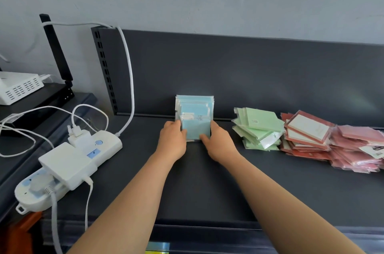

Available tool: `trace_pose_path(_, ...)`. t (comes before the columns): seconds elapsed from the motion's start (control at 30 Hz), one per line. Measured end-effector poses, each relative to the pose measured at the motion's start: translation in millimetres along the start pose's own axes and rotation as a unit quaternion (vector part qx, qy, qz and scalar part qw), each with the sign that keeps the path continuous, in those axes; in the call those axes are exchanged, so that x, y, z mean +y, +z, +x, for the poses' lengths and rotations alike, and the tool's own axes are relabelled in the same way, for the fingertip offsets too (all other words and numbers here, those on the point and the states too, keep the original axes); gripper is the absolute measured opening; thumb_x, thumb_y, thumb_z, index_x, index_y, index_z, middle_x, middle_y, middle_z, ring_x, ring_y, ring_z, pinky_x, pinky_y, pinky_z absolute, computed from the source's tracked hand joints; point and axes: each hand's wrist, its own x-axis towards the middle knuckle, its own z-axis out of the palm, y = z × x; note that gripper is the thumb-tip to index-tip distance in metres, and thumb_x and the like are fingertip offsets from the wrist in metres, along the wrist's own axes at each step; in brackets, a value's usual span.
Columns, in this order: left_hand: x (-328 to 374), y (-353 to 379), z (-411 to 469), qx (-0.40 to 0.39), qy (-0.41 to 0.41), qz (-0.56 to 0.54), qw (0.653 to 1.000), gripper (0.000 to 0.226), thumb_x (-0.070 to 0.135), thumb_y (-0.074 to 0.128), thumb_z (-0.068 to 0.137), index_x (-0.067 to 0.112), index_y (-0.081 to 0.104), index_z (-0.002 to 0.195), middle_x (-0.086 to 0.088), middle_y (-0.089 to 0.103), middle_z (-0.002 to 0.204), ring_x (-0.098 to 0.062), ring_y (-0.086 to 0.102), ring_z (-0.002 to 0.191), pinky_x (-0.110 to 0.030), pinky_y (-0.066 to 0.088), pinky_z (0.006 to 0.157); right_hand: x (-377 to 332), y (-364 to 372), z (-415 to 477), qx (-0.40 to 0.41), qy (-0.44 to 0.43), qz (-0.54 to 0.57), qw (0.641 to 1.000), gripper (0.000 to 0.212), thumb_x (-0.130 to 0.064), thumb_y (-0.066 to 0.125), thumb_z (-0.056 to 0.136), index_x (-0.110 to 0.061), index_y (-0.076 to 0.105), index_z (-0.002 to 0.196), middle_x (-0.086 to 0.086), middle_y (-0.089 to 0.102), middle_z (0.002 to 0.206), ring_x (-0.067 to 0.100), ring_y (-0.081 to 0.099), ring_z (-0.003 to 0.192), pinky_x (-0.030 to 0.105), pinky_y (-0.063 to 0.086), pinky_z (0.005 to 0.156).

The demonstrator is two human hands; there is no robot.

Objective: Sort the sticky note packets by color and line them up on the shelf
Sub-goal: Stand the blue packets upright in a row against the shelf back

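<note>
- The left hand point(173, 139) grips the left edge of the blue packets point(195, 112), fingers curled round it.
- The right hand point(218, 143) clamps the right edge, thumb on the front packet.
- The blue packets stand upright, mid-shelf point(207, 187).
- Green packets point(258, 127) and red packets point(332, 143) lie heaped to the right.
- A power strip point(68, 162) sits left.

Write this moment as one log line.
left hand, right hand: hold blue packets upright | green packets: messy pile | red packets: messy pile, rightmost
</note>
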Motion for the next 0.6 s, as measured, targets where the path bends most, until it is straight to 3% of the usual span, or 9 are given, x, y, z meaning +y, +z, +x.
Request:
trace_pose_path(0.1, -1, -1, 2, 0.002, -0.001, -0.011, 1.0, 0.031, 0.021, 0.042, 0.102, 0.012, 0.048, 0.131, -0.01, 0.044, 0.135, -0.027, 0.048, 0.117, -0.035, 0.042, 0.097, -3, 2, -1, 0.009, -0.017, -0.009, 1.0, 0.041, -0.027, 0.053, 0.094, -0.013, 0.043, 0.131, 0.009, 0.062, 0.117, 0.027, 0.059, 0.104, 0.042, 0.05, 0.09)
trace_pose_path(0.17, -2, -3, 0, -0.003, 0.002, -0.028, 1.0, 0.037, 0.021, 0.044, 0.101, 0.016, 0.045, 0.137, -0.009, 0.045, 0.137, -0.027, 0.044, 0.124, -0.034, 0.039, 0.1, -1, 1, -1, 0.012, -0.016, 0.036, 0.999, 0.041, -0.026, 0.056, 0.093, -0.015, 0.045, 0.131, 0.004, 0.063, 0.12, 0.022, 0.06, 0.104, 0.034, 0.051, 0.086)
trace_pose_path(0.3, -2, -5, -2, -0.01, 0.024, -0.061, 0.998, 0.04, 0.016, 0.047, 0.1, 0.019, 0.043, 0.14, -0.003, 0.053, 0.134, -0.019, 0.05, 0.119, -0.024, 0.039, 0.088, -1, -2, -4, -0.008, -0.018, 0.105, 0.994, 0.048, -0.022, 0.056, 0.093, -0.017, 0.04, 0.138, 0.001, 0.059, 0.126, 0.019, 0.057, 0.109, 0.027, 0.045, 0.082)
trace_pose_path(0.6, 1, -9, -6, 0.006, 0.009, -0.053, 0.999, 0.034, 0.021, 0.046, 0.101, 0.014, 0.043, 0.134, -0.007, 0.052, 0.13, -0.02, 0.05, 0.118, -0.025, 0.036, 0.084, -2, -8, -10, -0.011, -0.023, 0.113, 0.993, 0.054, -0.023, 0.06, 0.092, -0.019, 0.036, 0.14, 0.0, 0.055, 0.131, 0.018, 0.055, 0.114, 0.023, 0.041, 0.083)
